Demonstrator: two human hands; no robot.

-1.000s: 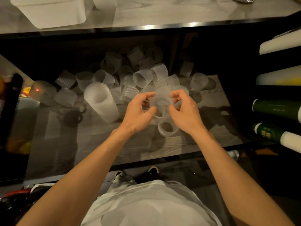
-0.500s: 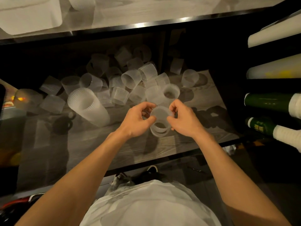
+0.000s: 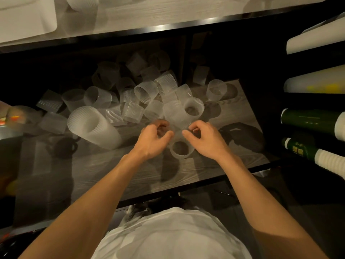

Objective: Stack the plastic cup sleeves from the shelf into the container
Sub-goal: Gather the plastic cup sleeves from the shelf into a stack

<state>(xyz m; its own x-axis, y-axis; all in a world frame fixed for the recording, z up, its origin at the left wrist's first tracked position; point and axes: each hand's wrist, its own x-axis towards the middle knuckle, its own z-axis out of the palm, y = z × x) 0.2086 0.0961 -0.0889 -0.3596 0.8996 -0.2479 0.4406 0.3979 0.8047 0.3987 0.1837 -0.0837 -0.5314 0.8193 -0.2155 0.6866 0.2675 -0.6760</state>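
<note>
Low over the shelf (image 3: 112, 174), your left hand (image 3: 153, 137) and right hand (image 3: 205, 139) flank one upright sleeve (image 3: 182, 152). Fingers are curled and thumbs sit at its top, but it's too blurred to tell whether either hand actually grips it. Just behind it lies the loose pile (image 3: 147, 92) of sleeves, and a long stack (image 3: 93, 126) lies tilted to your left. Far top-left, the container (image 3: 24, 17) sits on the upper surface (image 3: 168, 12). Rolls (image 3: 309, 120) line your right.

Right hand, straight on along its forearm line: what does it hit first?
Likely the upright ribbed cup sleeve just beyond the right hand, at the near edge of the pile. Depth is unclear from one view; it might pass over the rim.
</note>
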